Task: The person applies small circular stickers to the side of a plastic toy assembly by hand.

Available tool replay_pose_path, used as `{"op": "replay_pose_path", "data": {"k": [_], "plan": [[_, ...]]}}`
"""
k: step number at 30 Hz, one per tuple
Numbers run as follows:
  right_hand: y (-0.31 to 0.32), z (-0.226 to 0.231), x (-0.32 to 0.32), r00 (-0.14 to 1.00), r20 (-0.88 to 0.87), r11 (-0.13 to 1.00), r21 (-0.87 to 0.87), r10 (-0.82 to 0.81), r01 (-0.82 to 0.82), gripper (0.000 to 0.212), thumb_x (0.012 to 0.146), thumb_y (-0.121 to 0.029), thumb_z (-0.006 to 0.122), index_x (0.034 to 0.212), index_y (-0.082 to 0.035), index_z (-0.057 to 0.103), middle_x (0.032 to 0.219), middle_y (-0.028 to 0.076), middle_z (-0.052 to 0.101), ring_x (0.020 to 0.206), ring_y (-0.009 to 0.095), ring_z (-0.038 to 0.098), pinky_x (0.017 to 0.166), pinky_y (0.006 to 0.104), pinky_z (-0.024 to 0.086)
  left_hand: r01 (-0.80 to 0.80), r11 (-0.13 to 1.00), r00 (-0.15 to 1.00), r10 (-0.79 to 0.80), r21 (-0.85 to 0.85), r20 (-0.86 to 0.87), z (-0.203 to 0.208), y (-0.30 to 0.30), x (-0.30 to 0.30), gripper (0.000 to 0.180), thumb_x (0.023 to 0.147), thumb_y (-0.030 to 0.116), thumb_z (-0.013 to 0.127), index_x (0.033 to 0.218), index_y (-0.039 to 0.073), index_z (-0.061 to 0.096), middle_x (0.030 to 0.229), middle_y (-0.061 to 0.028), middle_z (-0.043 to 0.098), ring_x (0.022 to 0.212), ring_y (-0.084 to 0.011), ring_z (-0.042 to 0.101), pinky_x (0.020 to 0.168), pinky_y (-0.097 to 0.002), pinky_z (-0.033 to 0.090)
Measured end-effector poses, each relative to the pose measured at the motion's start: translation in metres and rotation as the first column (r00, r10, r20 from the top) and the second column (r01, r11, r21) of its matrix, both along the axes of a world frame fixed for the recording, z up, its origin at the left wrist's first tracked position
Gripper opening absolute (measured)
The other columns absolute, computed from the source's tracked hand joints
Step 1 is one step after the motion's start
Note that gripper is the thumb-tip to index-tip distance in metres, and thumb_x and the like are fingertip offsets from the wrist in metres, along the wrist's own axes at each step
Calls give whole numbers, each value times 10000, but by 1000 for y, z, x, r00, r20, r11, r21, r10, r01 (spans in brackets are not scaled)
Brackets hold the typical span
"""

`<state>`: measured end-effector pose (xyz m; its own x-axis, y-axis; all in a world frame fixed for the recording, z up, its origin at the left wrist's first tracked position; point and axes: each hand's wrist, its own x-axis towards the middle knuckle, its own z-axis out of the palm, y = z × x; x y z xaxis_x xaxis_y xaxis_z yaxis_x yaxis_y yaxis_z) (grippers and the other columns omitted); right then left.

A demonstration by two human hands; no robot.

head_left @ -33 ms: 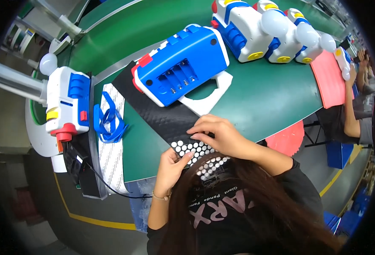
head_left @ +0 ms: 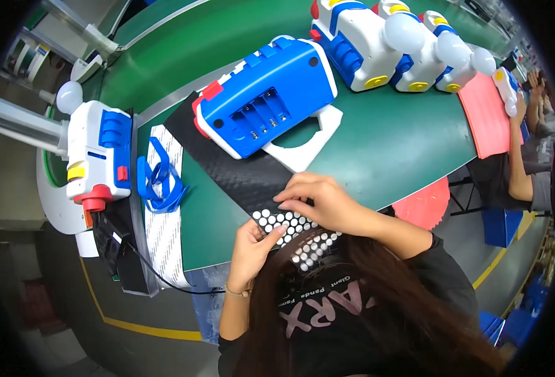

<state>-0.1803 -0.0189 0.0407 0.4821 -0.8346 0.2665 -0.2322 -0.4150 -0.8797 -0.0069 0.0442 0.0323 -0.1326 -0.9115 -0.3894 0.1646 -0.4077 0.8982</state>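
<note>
My left hand (head_left: 250,254) grips the left edge of a sheet of round white stickers (head_left: 295,222), its thumb lying on top of the dots. Over the far edge of that sheet, my right hand (head_left: 327,202) has thumb and index finger brought close together. Whatever may be between those fingertips is too small to make out. Long hair hangs across the near part of the sheet. Beyond my hands a blue and white toy-like device (head_left: 302,72) lies with its battery compartment exposed, partly on a black textured mat (head_left: 233,173). A white foam piece (head_left: 334,122) with a round cut-out lies beside it.
More such devices (head_left: 368,50) with white globes stand at the far right, and another (head_left: 92,147) at the left. Blue straps (head_left: 161,182) lie on a white printed strip (head_left: 164,245). Pink sheets (head_left: 484,119) are near a co-worker's arm (head_left: 519,144). A black cable (head_left: 164,276) runs at left.
</note>
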Motion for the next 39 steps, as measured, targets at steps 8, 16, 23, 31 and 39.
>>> {"op": "replay_pose_path", "data": {"k": [8, 16, 23, 31, 39], "plan": [[7, 5, 7, 1000, 19, 1000, -15, -14, 14, 167, 687, -43, 693, 844, 8, 667, 759, 103, 583, 701, 258, 581, 619, 332, 468, -23, 998, 989, 31, -56, 145, -6, 1, 3, 39, 822, 36, 630, 812, 8, 605, 666, 83, 554, 526, 29, 392, 439, -162, 274], [19, 1, 13, 976, -162, 823, -568, -147, 30, 289, 637, -63, 607, 916, 7, 628, 827, 71, 567, 700, 212, 540, 595, 311, 431, -59, 990, 987, 77, -129, 144, 1, -5, -3, 65, 824, 17, 616, 772, -22, 618, 676, 58, 585, 565, 6, 459, 469, -177, 343], [-1, -10, -2, 994, 92, 924, -372, -52, 83, 169, 675, 13, 699, 824, -30, 632, 851, 73, 617, 680, 197, 558, 622, 286, 450, 326, 944, 777, -244, -40, 580, 25, -8, 35, 339, 845, 254, 598, 695, -50, 613, 580, -122, 608, 482, -153, 547, 500, -287, 429], [-48, 7, 35, 930, 302, 950, -160, -212, 268, 313, 735, 38, 658, 966, -24, 456, 838, 61, 575, 712, 125, 574, 609, 232, 449, 154, 686, 551, 538, -711, 638, 37, -74, 20, 638, 819, 67, 577, 1354, -1, 237, 1385, -216, 285, 1246, -308, 362, 974, -382, 340], [-53, 2, 44, 950, 212, 943, -192, -231, 272, 317, 725, 34, 665, 946, -16, 445, 838, 83, 568, 690, 165, 589, 601, 251, 473, 213, 725, 799, 257, -655, 544, 33, -97, 16, 956, 656, -97, 584, 1426, 62, 40, 1471, -195, 43, 1345, -370, 150, 1020, -461, 308]]}}
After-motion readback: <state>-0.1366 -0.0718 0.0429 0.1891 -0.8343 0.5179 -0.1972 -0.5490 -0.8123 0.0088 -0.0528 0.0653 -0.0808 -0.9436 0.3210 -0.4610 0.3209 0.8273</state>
